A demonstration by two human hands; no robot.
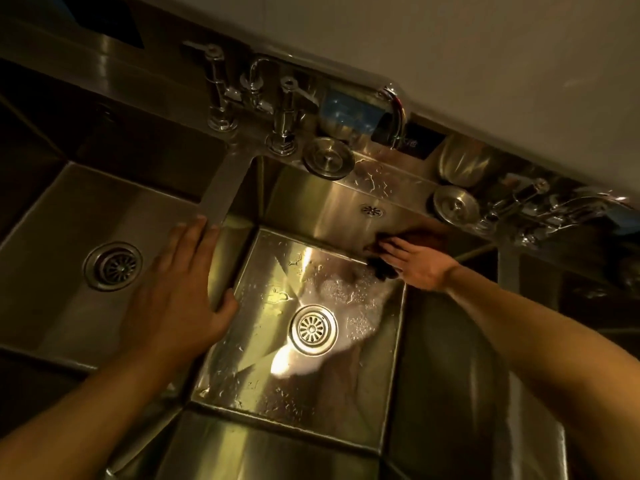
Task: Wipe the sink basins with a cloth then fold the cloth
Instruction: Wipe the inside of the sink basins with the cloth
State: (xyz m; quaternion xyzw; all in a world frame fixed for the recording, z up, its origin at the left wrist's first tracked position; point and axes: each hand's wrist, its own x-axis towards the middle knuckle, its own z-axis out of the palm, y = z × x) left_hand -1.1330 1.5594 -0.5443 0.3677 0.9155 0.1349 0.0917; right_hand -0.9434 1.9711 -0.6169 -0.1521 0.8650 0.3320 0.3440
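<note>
A wet steel basin [263,344] with a round drain [313,329] fills the middle of the view. In its far right corner my right hand [417,263] presses a dark brown cloth [427,239] flat against the back wall, fingers straight. My left hand [180,289] rests open on the steel divider [225,188] between this basin and the left basin [52,244], thumb hanging over the middle basin's edge. Most of the cloth is hidden under my right hand.
The left basin has its own drain [112,266]. Along the back ledge stand taps [284,116], a curved spout [394,109], two loose drain stoppers [329,157] [455,205] and a steel bowl [462,164]. Another basin lies in the dark at the right.
</note>
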